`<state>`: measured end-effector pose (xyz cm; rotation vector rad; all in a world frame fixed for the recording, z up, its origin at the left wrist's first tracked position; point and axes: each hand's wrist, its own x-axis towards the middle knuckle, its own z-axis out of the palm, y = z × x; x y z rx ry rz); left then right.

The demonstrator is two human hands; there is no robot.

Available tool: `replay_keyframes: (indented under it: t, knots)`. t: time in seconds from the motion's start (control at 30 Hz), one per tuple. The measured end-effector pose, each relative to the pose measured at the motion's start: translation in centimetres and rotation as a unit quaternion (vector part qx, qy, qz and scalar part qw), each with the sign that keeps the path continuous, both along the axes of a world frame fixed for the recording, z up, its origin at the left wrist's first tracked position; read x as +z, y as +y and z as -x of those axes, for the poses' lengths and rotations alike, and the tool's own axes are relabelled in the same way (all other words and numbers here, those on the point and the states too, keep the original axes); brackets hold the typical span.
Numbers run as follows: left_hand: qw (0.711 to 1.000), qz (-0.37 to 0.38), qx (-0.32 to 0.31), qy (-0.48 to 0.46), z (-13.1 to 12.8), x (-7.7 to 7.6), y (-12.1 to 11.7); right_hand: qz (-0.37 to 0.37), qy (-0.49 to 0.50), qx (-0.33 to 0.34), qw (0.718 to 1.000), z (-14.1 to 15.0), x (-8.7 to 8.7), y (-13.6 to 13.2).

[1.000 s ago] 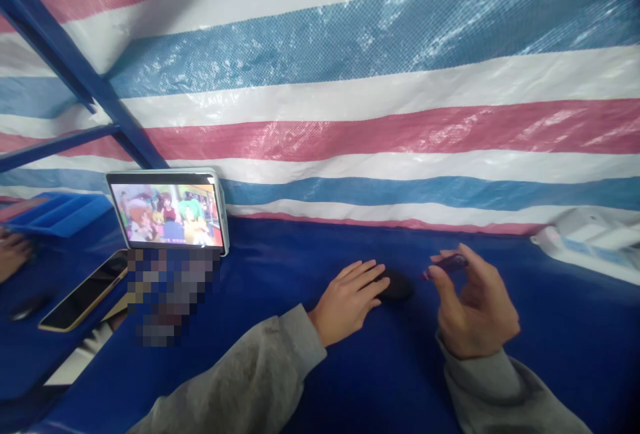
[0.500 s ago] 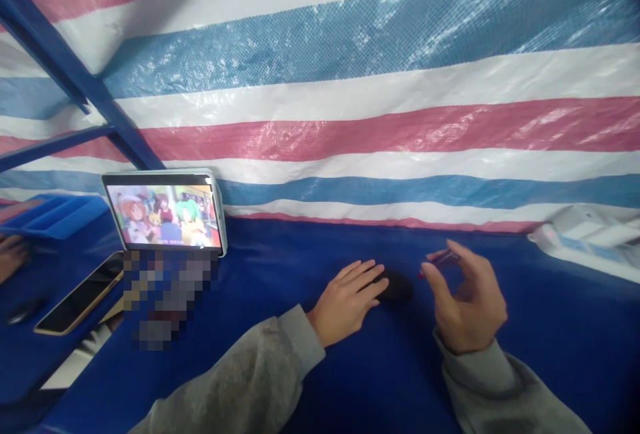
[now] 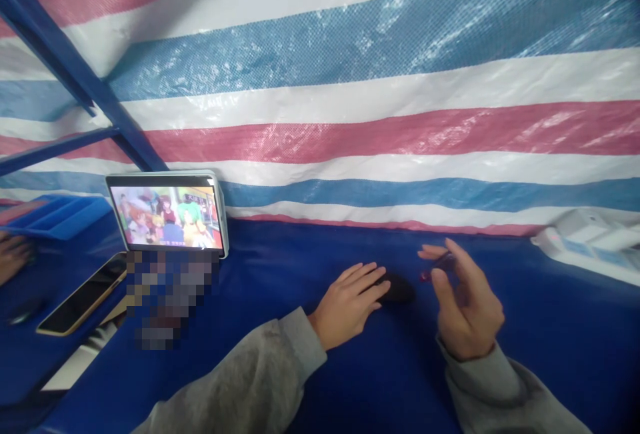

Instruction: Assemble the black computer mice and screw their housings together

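Note:
My left hand [image 3: 349, 302] lies flat on the blue table cover with its fingers stretched out, the fingertips resting on a small black rounded object [image 3: 397, 289]. My right hand [image 3: 467, 311] is raised just to the right of it, and its thumb and fingers pinch a small dark red piece [image 3: 440, 265] held above the table. Both arms wear grey sleeves.
A tablet [image 3: 169, 214] playing a cartoon leans against the striped tarp wall at the left. A phone [image 3: 84, 302] lies in front of it, with a blue tray [image 3: 55, 215] behind. Another person's hand [image 3: 13, 255] shows at the far left. White boxes [image 3: 590, 241] sit at the right.
My right hand has turned and shifted slightly left, keeping the dark red piece pinched. My left hand has stayed on the black object.

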<state>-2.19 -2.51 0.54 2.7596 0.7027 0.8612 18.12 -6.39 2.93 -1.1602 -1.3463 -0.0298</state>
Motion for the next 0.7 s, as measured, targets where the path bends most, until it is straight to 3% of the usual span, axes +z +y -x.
replay_keyframes:
  t: [0.13, 0.3, 0.43, 0.6, 0.7]
  knots:
    - [1.000, 0.006, 0.005, 0.012, 0.00, -0.02, 0.00, -0.052, -0.039, -0.061, 0.996, -0.18, 0.39, 0.03]
    - [1.000, 0.011, 0.006, 0.014, -0.06, 0.01, 0.00, -0.042, -0.040, -0.022, 0.998, -0.07, 0.56, -0.03]
    - [1.000, 0.012, 0.002, 0.001, -0.09, -0.04, 0.00, -0.063, -0.069, -0.059, 0.994, -0.05, 0.72, -0.11]
    - [1.000, 0.007, 0.006, 0.010, -0.07, 0.17, -0.03, -0.052, -0.073, -0.037, 0.995, -0.12, 0.65, -0.03]
    - [1.000, 0.003, 0.004, 0.011, -0.07, 0.22, -0.04, -0.065, -0.068, -0.061, 0.994, -0.09, 0.63, 0.02]
